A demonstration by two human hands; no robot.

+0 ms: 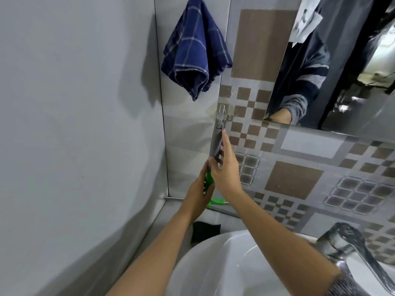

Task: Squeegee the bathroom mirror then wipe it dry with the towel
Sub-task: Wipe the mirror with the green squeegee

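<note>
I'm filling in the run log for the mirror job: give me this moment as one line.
stage: fetching squeegee off wall hook | left hand: on green part | right hand: on grey handle | towel: hanging, untouched | mirror: not yet touched

the squeegee by the wall hook is partly hidden: both hands cover its middle, the left hand over most of the green part and the right hand over the grey handle's lower end. above and right of the hook, the mirror is cut off by the top and right edges. below the hook, the tap is blurred and the sink runs off the bottom edge.
</note>
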